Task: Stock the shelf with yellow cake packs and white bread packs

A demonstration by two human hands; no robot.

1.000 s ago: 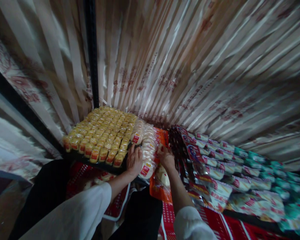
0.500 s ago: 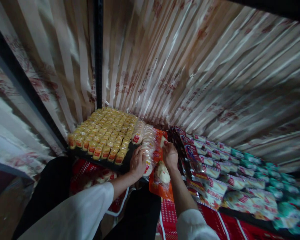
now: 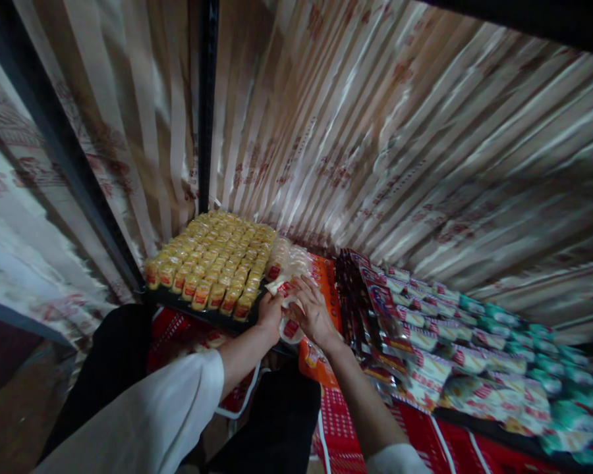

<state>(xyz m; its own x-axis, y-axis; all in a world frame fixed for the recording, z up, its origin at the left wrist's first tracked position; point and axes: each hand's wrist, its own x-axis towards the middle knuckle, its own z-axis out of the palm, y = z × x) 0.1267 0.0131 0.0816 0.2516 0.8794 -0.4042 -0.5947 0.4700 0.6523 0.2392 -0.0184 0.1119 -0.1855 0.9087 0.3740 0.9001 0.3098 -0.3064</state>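
My left hand (image 3: pixel 271 317) is closed on the edge of a small white packet (image 3: pixel 278 286) with red print, just above the front of the shelf. Close beside it, my right hand (image 3: pixel 313 311) has its fingers stretched out over rows of round, white, clear-wrapped packets (image 3: pixel 291 329). Left of the hands stands a block of yellow wrapped packets (image 3: pixel 217 263) in tight rows. Orange packages (image 3: pixel 329 289) lie flat just right of the white rows, partly behind my right hand and forearm.
Dark shiny packages (image 3: pixel 348 296), white pouches (image 3: pixel 420 336) and green packets (image 3: pixel 543 362) fill the shelf to the right. Red baskets (image 3: pixel 336 421) stand beneath. A dark upright post (image 3: pixel 207 105) and pleated printed sheeting (image 3: pixel 326 131) rise behind.
My right hand has moved left from above the orange packages to beside my left hand. The white packet is now in my left hand. The white item lying on the orange package is no longer visible.
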